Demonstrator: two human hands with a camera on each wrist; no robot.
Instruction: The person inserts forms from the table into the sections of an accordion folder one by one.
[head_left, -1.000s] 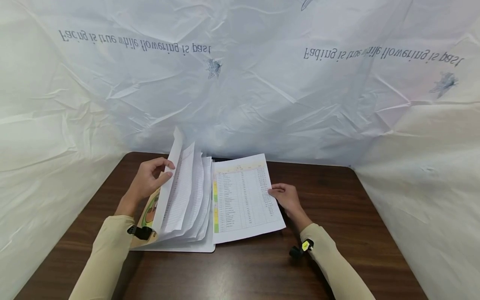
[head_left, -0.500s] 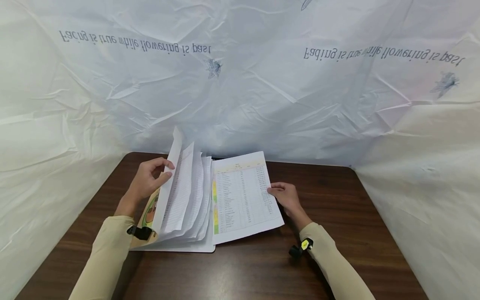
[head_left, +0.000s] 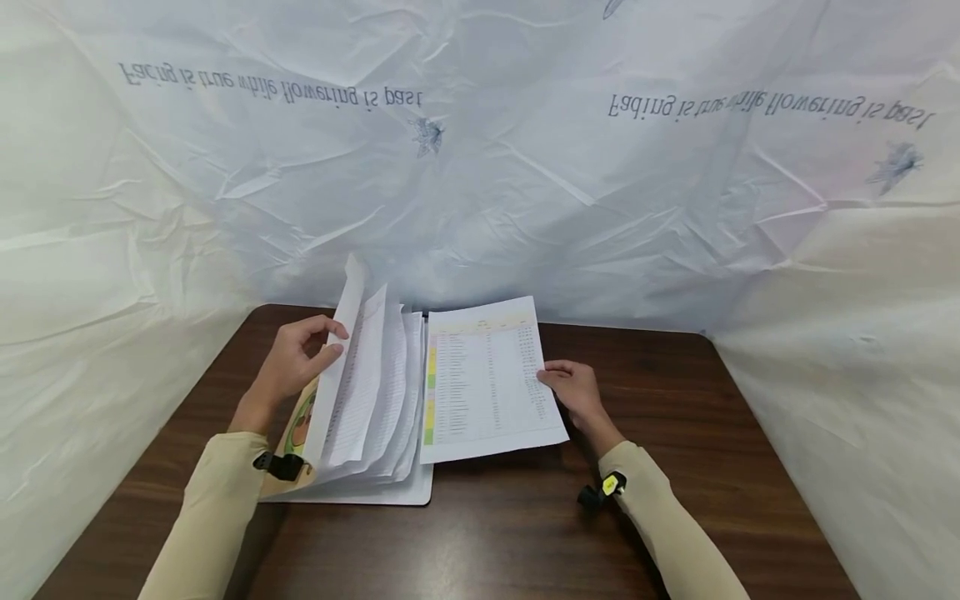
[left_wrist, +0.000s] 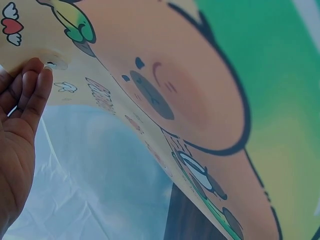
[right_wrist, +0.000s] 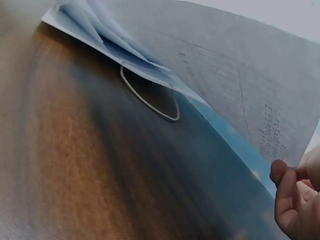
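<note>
My left hand (head_left: 292, 358) holds up the cover of a folder (head_left: 303, 425) by its edge. In the left wrist view, that cover (left_wrist: 195, 90) bears a cartoon animal on cream and green, with the fingertips at its edge. Several loose white sheets (head_left: 378, 392) stand fanned inside the folder, some partly hidden. On the right, my right hand (head_left: 577, 390) pinches a printed table sheet (head_left: 487, 375) at its right edge. The right wrist view shows thumb and fingers on this sheet (right_wrist: 220, 70), raised off the table with faint print on the side in view.
The dark wooden table (head_left: 510, 533) lies under everything. A thin pale loop (right_wrist: 150, 104) hangs near the papers in the right wrist view. White plastic sheeting (head_left: 480, 200) with upside-down lettering stands close behind and at both sides. Small cameras (head_left: 596, 497) are strapped to the wrists.
The right hand has shifted the printed sheet slightly away from the person, and its lower left corner now overlaps the folder's right edge. The left hand and cover have stayed put.
</note>
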